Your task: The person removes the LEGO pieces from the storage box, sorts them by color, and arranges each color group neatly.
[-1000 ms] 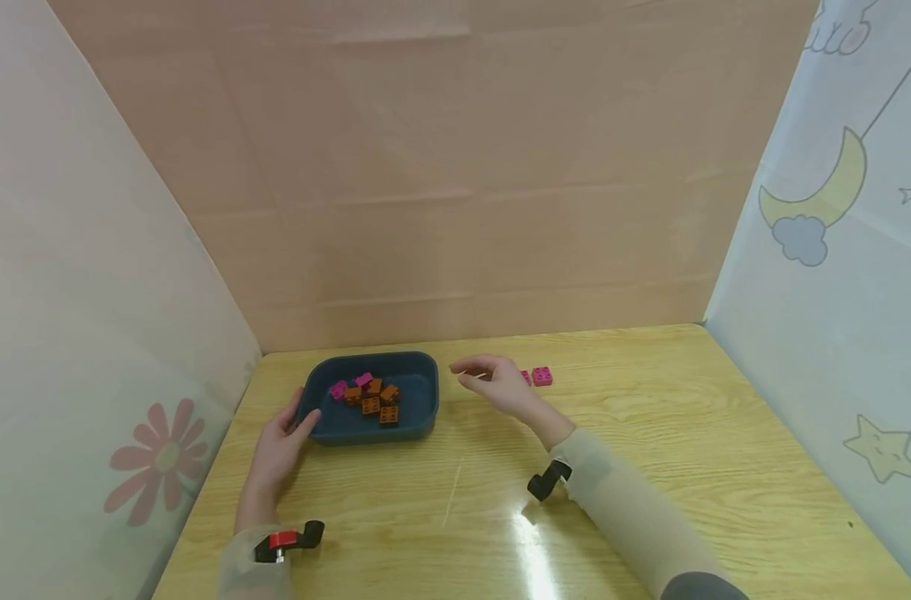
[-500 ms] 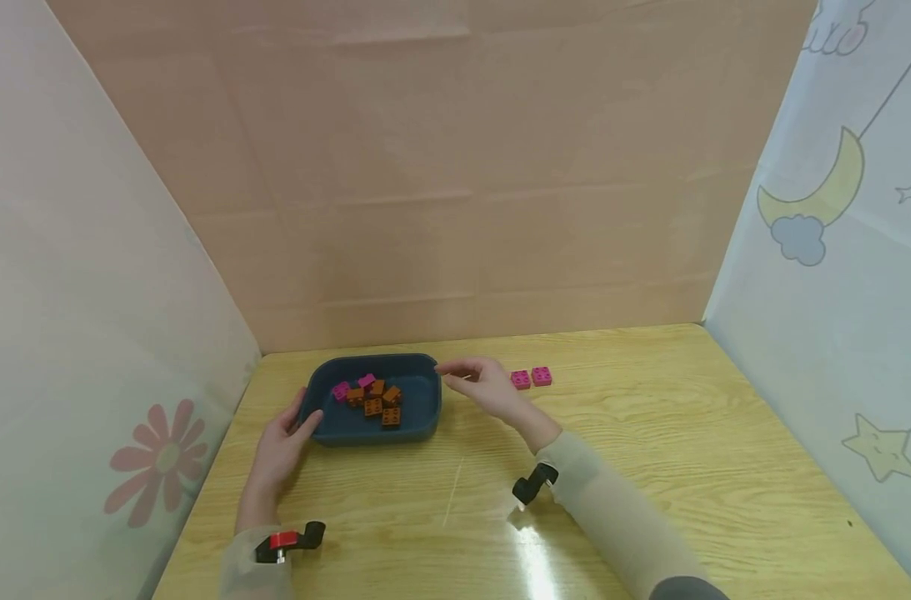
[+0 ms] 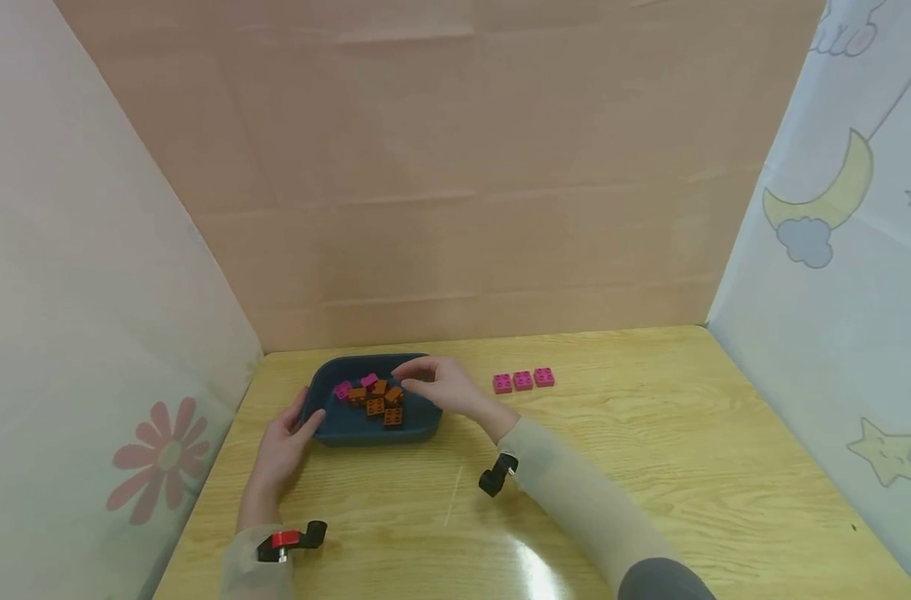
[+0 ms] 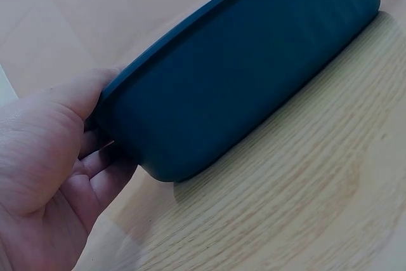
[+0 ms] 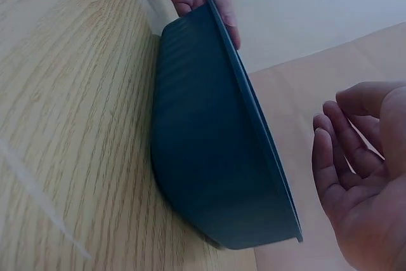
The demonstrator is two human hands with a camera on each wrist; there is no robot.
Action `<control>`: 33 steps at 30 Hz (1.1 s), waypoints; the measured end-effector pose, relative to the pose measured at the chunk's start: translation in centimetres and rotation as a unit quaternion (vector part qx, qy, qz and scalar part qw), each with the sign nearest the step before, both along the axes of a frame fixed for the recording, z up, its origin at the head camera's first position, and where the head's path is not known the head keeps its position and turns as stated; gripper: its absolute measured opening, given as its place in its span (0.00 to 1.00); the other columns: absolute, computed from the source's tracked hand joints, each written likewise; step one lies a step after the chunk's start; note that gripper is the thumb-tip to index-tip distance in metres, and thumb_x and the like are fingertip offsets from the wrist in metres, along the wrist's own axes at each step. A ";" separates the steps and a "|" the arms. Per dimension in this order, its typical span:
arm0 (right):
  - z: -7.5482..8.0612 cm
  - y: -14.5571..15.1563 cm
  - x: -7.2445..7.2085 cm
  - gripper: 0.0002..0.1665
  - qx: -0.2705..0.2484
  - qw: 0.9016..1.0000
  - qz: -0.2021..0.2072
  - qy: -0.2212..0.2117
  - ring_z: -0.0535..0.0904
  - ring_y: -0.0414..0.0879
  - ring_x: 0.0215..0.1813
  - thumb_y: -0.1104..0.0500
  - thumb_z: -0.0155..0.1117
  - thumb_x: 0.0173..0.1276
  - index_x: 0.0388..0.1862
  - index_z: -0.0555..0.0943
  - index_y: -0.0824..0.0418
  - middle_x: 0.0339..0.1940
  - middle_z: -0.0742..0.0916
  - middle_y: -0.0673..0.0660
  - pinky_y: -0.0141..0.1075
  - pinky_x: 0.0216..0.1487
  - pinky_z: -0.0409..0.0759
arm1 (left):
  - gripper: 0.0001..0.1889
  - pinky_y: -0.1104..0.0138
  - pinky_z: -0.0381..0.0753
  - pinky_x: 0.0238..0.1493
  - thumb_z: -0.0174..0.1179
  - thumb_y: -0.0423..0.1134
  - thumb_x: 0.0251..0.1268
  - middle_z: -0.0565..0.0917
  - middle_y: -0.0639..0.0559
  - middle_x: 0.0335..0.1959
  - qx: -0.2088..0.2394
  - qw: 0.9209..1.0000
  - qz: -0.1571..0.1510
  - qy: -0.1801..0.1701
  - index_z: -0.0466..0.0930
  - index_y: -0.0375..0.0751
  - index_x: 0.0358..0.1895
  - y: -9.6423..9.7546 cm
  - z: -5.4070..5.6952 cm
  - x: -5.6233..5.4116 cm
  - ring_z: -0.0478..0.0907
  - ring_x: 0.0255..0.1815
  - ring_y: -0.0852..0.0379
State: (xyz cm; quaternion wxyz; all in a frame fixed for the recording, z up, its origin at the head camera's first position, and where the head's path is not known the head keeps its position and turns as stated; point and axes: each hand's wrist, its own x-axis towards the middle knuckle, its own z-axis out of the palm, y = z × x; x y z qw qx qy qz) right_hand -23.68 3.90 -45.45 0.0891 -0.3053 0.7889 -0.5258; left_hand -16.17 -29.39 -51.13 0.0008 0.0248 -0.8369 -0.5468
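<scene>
Desk (image 3: 725, 433): looks smooth and shiny, so we'd guess low friction; any sideways shove could slide what's on it.

Dark blue tub (image 3: 372, 437): on the desk, left of centre toward the back. If we lift or squeeze one end unevenly, it could tip and the load would run to the other side.

Left hand (image 3: 282, 442): grips the tub's left end, thumb over the rim, fingers round the outer wall. One-sided hold, so the right end could swing if bumped.

Right hand (image 3: 443, 387): over the tub's right half, fingers bent, narrow gap between thumb and index, nothing we can see in it. Come in too steep and we could knock the rim.

Black wrist camera (image 3: 498, 475): sticks out from the right sleeve; could clip the tub's near wall if our wrist drops.

Five orange bricks (image 3: 375, 407): bunched mid-tub, some tilted. Tight spacing means we could drag a neighbour.

Two pink bricks (image 3: 342, 390): in the tub, back left of that bunch. Reaching across from the right risks brushing orange first.

Three pink bricks (image 3: 523, 381): desk row, right of the tub; can't tell if they touch. Our right wrist is just in front, so a low swing could scatter them.
</scene>
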 end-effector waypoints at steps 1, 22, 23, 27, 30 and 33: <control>0.0 -0.4 -0.2 0.16 0.006 1.000 0.002 0.003 0.86 0.40 0.58 0.56 0.65 0.82 0.63 0.88 0.56 0.60 0.90 0.48 0.39 0.60 0.85 | 0.40 0.60 0.61 0.79 0.59 0.53 0.84 0.54 0.44 0.87 0.000 1.000 -0.001 0.001 0.51 0.46 0.88 0.0 0.0 0.0 0.54 0.86 0.44; -1.9 -6.4 -3.9 0.19 0.077 0.996 -0.038 -0.011 0.84 0.50 0.63 0.60 0.63 0.83 0.68 0.85 0.62 0.61 0.89 0.54 0.43 0.61 0.84 | 0.39 0.68 0.61 0.77 0.60 0.49 0.84 0.55 0.45 0.87 0.021 1.000 -0.005 0.012 0.53 0.43 0.88 0.0 0.1 -0.1 0.54 0.86 0.45; -2.1 -6.5 -4.0 0.19 0.078 0.996 -0.040 -0.011 0.84 0.50 0.62 0.60 0.63 0.83 0.67 0.85 0.62 0.61 0.89 0.55 0.43 0.61 0.84 | 0.39 0.71 0.61 0.76 0.60 0.49 0.84 0.55 0.45 0.87 0.022 1.000 -0.005 0.013 0.53 0.43 0.88 0.0 0.0 -0.1 0.54 0.86 0.46; -2.7 -7.0 -4.0 0.19 0.082 0.995 -0.048 -0.009 0.85 0.50 0.61 0.63 0.62 0.83 0.67 0.85 0.63 0.61 0.89 0.56 0.42 0.59 0.85 | 0.38 0.80 0.61 0.71 0.60 0.48 0.84 0.55 0.46 0.87 0.033 0.999 -0.002 0.012 0.53 0.43 0.87 0.1 -0.2 -0.1 0.55 0.85 0.47; -2.9 -7.2 -3.9 0.19 0.084 0.995 -0.050 -0.012 0.85 0.51 0.62 0.64 0.60 0.83 0.68 0.85 0.63 0.63 0.89 0.57 0.42 0.59 0.85 | 0.39 0.81 0.61 0.70 0.60 0.48 0.84 0.55 0.46 0.87 0.031 0.999 -0.001 0.011 0.53 0.43 0.88 0.1 -0.3 -0.1 0.55 0.85 0.47; -3.1 -7.4 -3.9 0.20 0.088 0.995 -0.049 -0.016 0.85 0.50 0.61 0.64 0.59 0.83 0.69 0.84 0.63 0.63 0.88 0.57 0.42 0.56 0.85 | 0.39 0.80 0.61 0.71 0.60 0.49 0.84 0.54 0.46 0.87 0.030 0.999 -0.003 0.011 0.52 0.43 0.88 0.0 -0.4 -0.1 0.55 0.85 0.47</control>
